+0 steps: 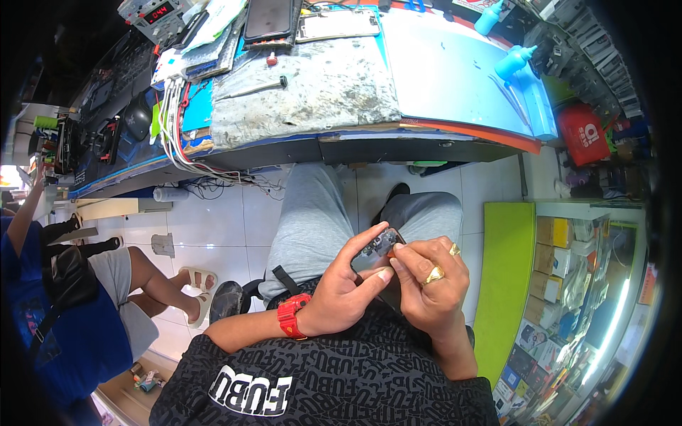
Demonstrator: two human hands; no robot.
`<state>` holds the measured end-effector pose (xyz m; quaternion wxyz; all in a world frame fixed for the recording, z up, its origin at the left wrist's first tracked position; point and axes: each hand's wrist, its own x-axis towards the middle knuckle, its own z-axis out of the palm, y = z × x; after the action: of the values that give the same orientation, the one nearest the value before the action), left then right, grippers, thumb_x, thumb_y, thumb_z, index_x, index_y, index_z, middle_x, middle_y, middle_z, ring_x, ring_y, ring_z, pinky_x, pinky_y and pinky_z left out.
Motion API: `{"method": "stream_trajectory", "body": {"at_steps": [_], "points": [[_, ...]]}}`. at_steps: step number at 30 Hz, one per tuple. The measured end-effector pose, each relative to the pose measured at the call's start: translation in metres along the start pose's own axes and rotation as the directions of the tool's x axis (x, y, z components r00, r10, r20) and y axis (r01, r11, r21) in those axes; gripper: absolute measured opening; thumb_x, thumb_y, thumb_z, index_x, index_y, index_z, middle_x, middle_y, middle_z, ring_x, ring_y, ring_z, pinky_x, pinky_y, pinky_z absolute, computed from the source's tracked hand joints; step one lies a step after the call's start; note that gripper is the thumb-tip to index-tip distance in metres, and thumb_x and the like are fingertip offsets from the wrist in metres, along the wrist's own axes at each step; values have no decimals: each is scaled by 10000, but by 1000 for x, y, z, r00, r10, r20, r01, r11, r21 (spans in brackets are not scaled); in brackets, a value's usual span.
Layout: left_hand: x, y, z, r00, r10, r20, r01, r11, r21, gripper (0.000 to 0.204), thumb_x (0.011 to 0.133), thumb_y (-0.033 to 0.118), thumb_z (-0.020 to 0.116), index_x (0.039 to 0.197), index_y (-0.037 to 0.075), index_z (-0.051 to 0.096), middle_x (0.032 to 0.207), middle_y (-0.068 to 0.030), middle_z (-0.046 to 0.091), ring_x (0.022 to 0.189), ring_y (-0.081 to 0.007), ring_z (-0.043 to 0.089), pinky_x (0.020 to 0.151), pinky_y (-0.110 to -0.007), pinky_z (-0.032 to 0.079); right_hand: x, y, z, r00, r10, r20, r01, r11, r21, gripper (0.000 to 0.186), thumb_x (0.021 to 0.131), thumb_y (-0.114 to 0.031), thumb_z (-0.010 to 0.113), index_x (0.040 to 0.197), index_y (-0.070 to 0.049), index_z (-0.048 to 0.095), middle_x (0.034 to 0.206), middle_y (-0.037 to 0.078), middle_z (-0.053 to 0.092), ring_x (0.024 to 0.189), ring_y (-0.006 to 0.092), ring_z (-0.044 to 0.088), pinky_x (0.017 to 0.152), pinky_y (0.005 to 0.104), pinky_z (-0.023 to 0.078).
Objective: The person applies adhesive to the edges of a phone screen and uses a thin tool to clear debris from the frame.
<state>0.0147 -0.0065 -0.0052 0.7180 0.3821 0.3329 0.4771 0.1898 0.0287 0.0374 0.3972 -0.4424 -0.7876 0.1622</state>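
The left hand [347,295] grasps an opened phone [376,246], the right hand [438,293] (grip unclear) at its edge.

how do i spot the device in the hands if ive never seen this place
Find the long workbench, then the grey trousers below it in the picture. Near them, the left hand, a red watch on its wrist, holds a small dark device. Unlike the dark phone lying on the bench, its inside is exposed.
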Motion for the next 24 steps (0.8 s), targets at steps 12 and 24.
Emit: {"method": "stream_trajectory", "body": {"at_steps": [12,24], "points": [[1,0,0,1000,11,8,-11,1000,6,675,1075,-67,554,1686,45,287,1606,-130,455,1448,-190,518,1168,-349,513,1,1,0,1000,-21,-2,21,1000,0,324,748,91,824,1052,4,754,928,106,716,745,277,672,649,379,528],[1,-1,0,1000,4,9,-4,1000,5,675,1075,-65,551,1686,42,285,1610,-136,452,1453,-200,515,1175,-358,508,0,-1,-1,1000,11,17,-11,1000,-8,295,769,77,822,1047,9,753,925,116,713,745,281,673,651,385,531]]}}
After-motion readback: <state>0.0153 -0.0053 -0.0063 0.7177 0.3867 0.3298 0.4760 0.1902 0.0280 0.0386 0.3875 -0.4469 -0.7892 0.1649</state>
